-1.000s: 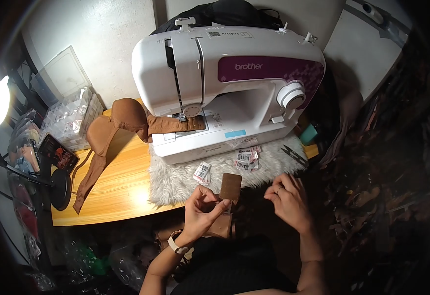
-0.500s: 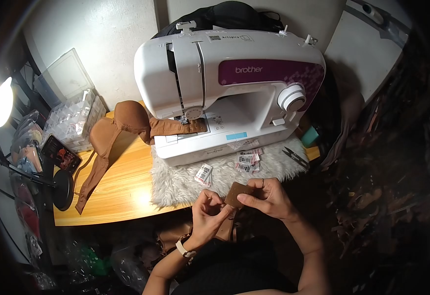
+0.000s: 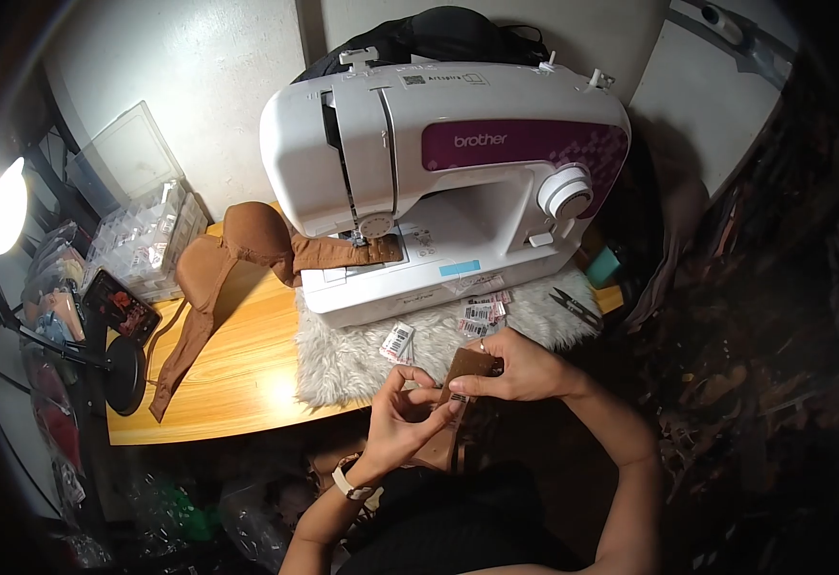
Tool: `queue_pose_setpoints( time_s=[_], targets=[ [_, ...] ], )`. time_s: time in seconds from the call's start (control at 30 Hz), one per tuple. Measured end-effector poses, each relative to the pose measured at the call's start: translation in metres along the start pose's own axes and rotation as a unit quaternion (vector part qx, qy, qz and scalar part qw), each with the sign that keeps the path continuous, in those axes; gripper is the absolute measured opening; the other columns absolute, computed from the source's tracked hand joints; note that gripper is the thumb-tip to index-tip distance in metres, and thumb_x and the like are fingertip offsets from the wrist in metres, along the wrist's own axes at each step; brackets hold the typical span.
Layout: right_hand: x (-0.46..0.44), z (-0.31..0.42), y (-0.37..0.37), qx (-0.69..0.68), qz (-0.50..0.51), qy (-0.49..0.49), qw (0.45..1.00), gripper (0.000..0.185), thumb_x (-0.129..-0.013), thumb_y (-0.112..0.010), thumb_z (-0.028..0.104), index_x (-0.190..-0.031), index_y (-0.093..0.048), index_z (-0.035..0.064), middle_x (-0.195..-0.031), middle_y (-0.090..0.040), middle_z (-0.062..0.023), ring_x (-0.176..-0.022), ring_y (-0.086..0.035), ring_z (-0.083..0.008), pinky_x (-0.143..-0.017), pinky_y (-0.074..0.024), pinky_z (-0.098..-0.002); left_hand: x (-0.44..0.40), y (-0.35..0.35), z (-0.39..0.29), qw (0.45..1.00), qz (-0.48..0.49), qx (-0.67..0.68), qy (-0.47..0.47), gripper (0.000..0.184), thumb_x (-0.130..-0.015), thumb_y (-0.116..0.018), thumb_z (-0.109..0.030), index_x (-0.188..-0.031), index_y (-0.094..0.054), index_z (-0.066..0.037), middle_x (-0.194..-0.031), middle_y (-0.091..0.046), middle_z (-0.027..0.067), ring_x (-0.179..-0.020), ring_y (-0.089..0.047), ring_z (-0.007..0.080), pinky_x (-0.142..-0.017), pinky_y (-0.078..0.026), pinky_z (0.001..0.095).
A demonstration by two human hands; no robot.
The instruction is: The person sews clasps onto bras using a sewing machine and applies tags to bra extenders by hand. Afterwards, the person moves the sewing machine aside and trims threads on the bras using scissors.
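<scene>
My right hand (image 3: 513, 369) is closed on a brown fabric band (image 3: 472, 364), which hangs down past my fingers toward my lap. On the other side, my left hand (image 3: 402, 422) pinches the band's edge, where a small printed label (image 3: 458, 398) shows at the thumb tip. A brown bra (image 3: 252, 235) lies left of the white sewing machine (image 3: 362, 153), its band running under the presser foot. Several barcode labels (image 3: 482, 314) rest on the grey fluffy mat (image 3: 343, 369) just beyond my hands.
Thread snips (image 3: 574, 309) lie at the mat's right side. Along the wooden table's left (image 3: 237, 383) stand a phone (image 3: 120, 307), a lit lamp (image 3: 0, 206) and a clear compartment box (image 3: 141, 240). A teal object (image 3: 605, 264) sits right of the machine.
My right hand has shifted slightly up, and the brown band has turned more upright. My left thumb is now at the small label on its edge. The view has moved slightly.
</scene>
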State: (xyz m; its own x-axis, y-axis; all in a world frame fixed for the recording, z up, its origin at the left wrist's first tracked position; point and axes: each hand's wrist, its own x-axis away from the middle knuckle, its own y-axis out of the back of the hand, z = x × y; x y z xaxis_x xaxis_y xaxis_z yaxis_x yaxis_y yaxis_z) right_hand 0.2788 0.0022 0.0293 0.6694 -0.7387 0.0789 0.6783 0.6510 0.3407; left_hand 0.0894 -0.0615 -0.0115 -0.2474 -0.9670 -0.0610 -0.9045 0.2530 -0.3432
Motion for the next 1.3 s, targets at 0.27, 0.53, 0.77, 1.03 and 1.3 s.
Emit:
queue_pose_setpoints(
  time_s=[0.27,0.53,0.77,1.03,1.3],
  targets=[
    [0.003,0.014,0.000,0.057,-0.026,0.017,0.998,0.026,-0.081,-0.069,0.020,-0.079,-0.061,-0.0047,-0.066,-0.059,-0.0107,-0.067,-0.050,-0.0076,-0.060,-0.0433,-0.0299,-0.002,0.004,0.011,0.999,-0.005,0.035,-0.013,0.028,-0.083,-0.061,0.008,-0.096,-0.038,-0.002,-0.088,-0.067,0.0136,-0.084,-0.063,0.0122,-0.074,-0.052,0.0232],
    [0.006,0.027,-0.007,0.132,-0.044,0.026,0.990,0.019,-0.079,-0.067,0.013,-0.088,-0.064,-0.0035,-0.079,-0.063,-0.0146,-0.073,-0.063,-0.0236,-0.068,-0.0476,-0.0329,-0.002,0.004,0.007,1.000,-0.001,0.012,-0.001,0.031,-0.082,-0.063,0.007,-0.100,-0.039,-0.002,-0.091,-0.066,0.0134,-0.086,-0.062,0.0114,-0.076,-0.051,0.0227],
    [0.046,0.099,0.026,0.164,-0.132,0.141,0.967,0.011,-0.073,-0.068,0.000,-0.084,-0.067,0.0006,-0.075,-0.063,-0.0108,-0.066,-0.062,-0.0221,-0.062,-0.0471,-0.0302,0.008,0.042,0.000,0.886,0.264,-0.381,-0.004,0.065,-0.074,-0.076,-0.032,-0.125,-0.047,-0.003,-0.112,-0.058,0.0151,-0.102,-0.057,0.0310,-0.087,-0.045,0.0374],
    [0.057,0.065,0.087,-0.022,-0.222,0.149,0.963,0.015,-0.073,-0.070,0.009,-0.082,-0.069,-0.0033,-0.067,-0.059,-0.0052,-0.056,-0.048,-0.0081,-0.051,-0.0331,-0.0217,0.098,0.151,-0.117,0.842,0.288,-0.427,0.161,0.030,-0.076,-0.071,-0.020,-0.099,-0.060,-0.004,-0.083,-0.065,0.0158,-0.075,-0.064,0.0312,-0.063,-0.050,0.0336],
    [-0.077,0.055,0.018,0.318,-0.220,0.403,0.829,0.017,-0.067,-0.070,0.003,-0.083,-0.064,0.0046,-0.082,-0.066,-0.0053,-0.076,-0.063,-0.0197,-0.071,-0.0467,-0.0306,0.049,0.159,-0.217,0.500,-0.451,-0.691,-0.264,0.012,-0.075,-0.057,0.008,-0.084,-0.057,-0.001,-0.078,-0.064,0.0137,-0.075,-0.067,0.0256,-0.065,-0.050,0.0310]
  ],
)
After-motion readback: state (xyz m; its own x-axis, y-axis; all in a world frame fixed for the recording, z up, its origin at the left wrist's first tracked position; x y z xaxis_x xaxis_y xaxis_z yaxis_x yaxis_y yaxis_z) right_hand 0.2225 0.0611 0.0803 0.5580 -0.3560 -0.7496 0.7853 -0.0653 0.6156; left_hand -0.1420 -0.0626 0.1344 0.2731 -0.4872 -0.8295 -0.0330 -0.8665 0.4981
